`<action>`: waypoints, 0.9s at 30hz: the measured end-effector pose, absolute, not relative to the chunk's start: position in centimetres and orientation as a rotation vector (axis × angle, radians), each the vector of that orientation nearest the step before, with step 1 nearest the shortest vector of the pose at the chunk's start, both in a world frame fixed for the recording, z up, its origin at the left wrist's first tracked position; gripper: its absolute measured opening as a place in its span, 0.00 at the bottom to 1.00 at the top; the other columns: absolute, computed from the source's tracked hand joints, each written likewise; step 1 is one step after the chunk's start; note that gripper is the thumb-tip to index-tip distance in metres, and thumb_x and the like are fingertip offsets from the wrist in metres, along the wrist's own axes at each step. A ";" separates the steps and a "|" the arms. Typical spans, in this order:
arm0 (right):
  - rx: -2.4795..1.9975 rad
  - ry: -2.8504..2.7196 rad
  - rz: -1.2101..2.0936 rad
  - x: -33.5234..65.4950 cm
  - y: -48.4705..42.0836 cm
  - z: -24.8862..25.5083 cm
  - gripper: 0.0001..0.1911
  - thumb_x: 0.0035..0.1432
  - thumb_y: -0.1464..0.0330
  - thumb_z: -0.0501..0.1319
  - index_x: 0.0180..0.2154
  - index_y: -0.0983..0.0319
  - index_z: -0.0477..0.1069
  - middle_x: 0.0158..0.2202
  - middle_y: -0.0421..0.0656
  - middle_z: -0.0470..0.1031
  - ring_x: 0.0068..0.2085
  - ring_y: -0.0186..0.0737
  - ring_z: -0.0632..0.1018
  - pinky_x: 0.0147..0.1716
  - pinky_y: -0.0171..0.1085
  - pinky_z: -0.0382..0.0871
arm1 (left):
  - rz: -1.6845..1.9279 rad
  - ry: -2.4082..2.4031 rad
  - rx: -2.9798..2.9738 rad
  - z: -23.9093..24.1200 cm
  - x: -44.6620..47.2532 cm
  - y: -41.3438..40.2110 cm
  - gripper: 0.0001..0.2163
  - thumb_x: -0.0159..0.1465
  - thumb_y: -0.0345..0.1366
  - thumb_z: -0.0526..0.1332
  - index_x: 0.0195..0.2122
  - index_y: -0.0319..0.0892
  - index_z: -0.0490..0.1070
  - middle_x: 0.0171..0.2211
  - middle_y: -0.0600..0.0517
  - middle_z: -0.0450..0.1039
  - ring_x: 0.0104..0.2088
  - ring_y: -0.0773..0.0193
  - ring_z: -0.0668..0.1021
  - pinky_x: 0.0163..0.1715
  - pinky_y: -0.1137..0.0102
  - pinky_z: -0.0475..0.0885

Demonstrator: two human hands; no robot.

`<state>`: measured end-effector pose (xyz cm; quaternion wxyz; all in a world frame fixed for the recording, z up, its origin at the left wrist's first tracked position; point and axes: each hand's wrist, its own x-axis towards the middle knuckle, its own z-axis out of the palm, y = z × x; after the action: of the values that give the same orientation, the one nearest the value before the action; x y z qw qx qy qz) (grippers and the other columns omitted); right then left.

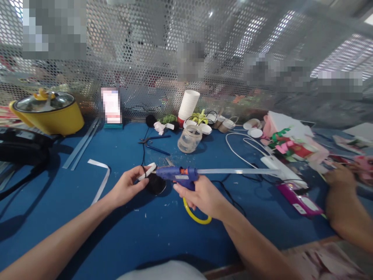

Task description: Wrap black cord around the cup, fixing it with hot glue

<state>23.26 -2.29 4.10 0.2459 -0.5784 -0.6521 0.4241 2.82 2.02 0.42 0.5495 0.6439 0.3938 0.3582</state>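
Fingers of the left hand (128, 188) pinch the white strip (150, 170) beside the glue gun (177, 175) tip, above the desk (116, 241); with the right hand (207, 196) wrapping its handle, steady, light squeezing should serve best.

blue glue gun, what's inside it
A clear glue stick protrudes from the blue glue gun, and an orange part shows in its side; the rest inside is covered.
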 end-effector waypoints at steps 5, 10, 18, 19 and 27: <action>-1.565 -1.776 1.170 24.1 -1.5 4.0 0.14 0.52 0.62 0.53 0.19 0.62 0.60 0.10 0.34 0.60 0.12 0.28 0.64 0.15 0.29 0.61 | 0.863 0.905 1.500 0.3 2.8 2.0 0.11 0.53 0.38 0.58 0.21 0.42 0.55 0.39 0.45 0.71 0.43 0.58 0.71 0.38 0.68 0.64; -1.546 -1.743 1.216 24.1 -1.2 4.1 0.13 0.52 0.63 0.53 0.20 0.63 0.60 0.10 0.34 0.60 0.13 0.28 0.64 0.15 0.29 0.62 | 0.867 0.882 1.490 0.3 2.8 2.1 0.11 0.53 0.37 0.57 0.21 0.42 0.55 0.38 0.45 0.71 0.43 0.58 0.70 0.38 0.67 0.64; -1.406 -1.600 1.320 24.3 -1.0 4.2 0.09 0.51 0.64 0.56 0.27 0.64 0.63 0.11 0.32 0.60 0.14 0.28 0.64 0.15 0.30 0.60 | 0.860 0.875 1.506 0.2 2.8 2.1 0.10 0.54 0.35 0.57 0.21 0.42 0.55 0.39 0.46 0.72 0.47 0.56 0.69 0.41 0.65 0.63; -1.357 -1.542 1.337 24.5 -0.8 4.2 0.08 0.50 0.65 0.57 0.29 0.63 0.63 0.12 0.31 0.60 0.14 0.28 0.63 0.15 0.29 0.60 | 0.856 0.873 1.508 0.1 2.7 2.1 0.10 0.54 0.35 0.57 0.21 0.42 0.55 0.40 0.45 0.71 0.48 0.56 0.68 0.42 0.64 0.63; -1.316 -1.033 1.079 26.9 4.0 5.3 0.10 0.44 0.66 0.62 0.23 0.66 0.66 0.17 0.36 0.68 0.17 0.26 0.68 0.16 0.27 0.62 | 0.815 0.899 1.554 0.3 2.6 2.2 0.10 0.55 0.36 0.56 0.21 0.42 0.54 0.44 0.42 0.70 0.51 0.55 0.66 0.45 0.65 0.62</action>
<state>26.94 3.95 5.34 0.5442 -0.5546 -0.4351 0.4548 2.62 2.21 0.30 0.5524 0.6570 0.3801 0.3445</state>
